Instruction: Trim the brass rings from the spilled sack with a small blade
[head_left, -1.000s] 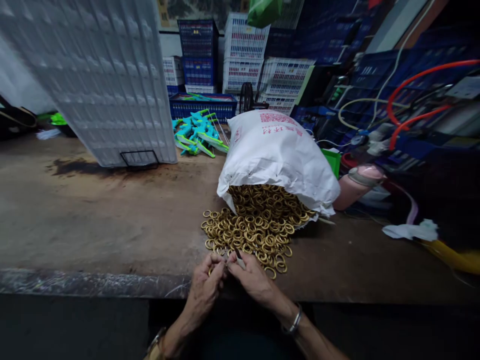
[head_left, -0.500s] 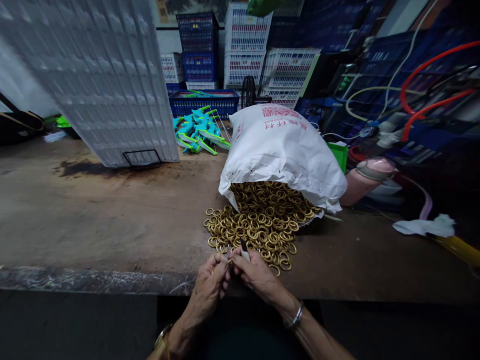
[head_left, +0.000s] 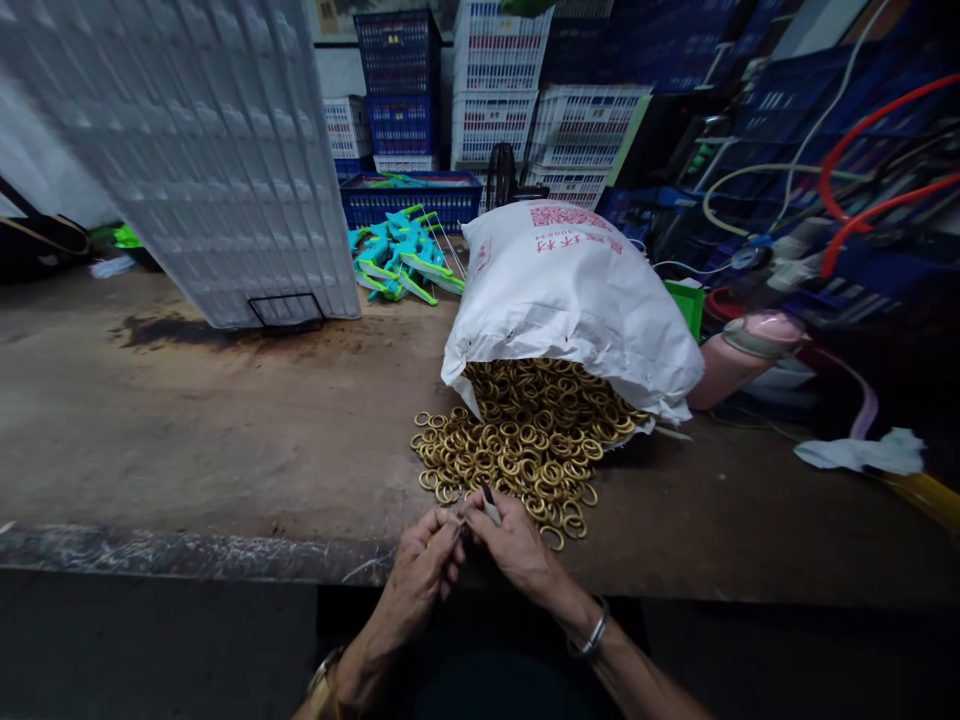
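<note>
My left hand is closed, its thumb and fingertips pinching a small brass-coloured ring that is mostly hidden by the fingers. Close against it, my right hand is closed around a small knife-like tool with a dark end and a pale flat part. The fingertips of both hands meet over the table's front edge. Just beyond them lies a heap of brass-coloured rings. These spill from the mouth of a white woven sack with red print, lying on its side.
A tall stack of ribbed clear trays stands at left on the wooden table. Turquoise and green plastic pieces lie behind the sack. At right are a pink bottle, a white cloth and red hoses. Crates rise behind.
The view has shifted slightly. Both hands stay together at the same spot, with fingertips slightly changed and the dark-ended tool tilted a little lower.
</note>
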